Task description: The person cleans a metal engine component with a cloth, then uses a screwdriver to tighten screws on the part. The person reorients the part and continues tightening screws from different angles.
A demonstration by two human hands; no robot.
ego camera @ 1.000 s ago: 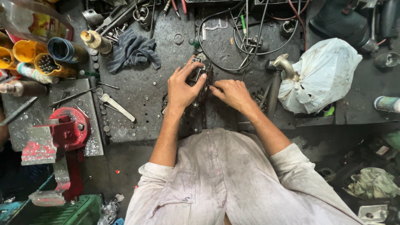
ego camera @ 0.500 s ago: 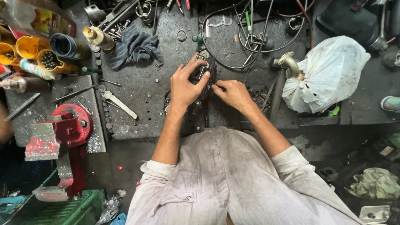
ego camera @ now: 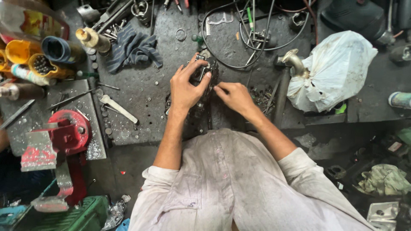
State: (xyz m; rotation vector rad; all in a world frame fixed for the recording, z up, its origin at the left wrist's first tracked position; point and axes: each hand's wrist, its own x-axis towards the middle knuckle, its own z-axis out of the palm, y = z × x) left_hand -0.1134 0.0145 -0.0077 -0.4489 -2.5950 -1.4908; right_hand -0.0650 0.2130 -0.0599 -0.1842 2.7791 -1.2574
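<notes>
Basically, left hand [ego camera: 185, 87] is clamped around a small dark metal part [ego camera: 204, 72] at the middle of the grimy workbench [ego camera: 145, 94], fingers curled over its top edge, thumb on the near side. Right hand [ego camera: 233, 96] is pinched shut, fingertips at the part's right flank; can't tell if it holds a small piece or just presses. Part looks like rigid metal, dense for its size, probably oily, so likely slick. Best hold is by the outer edges, as the left hand has it. Outward: black cable [ego camera: 231, 47] looping behind, blue rag [ego camera: 132, 49] upper left, white plastic bag [ego camera: 334, 70] right, red vise [ego camera: 60, 137] at the left edge.
</notes>
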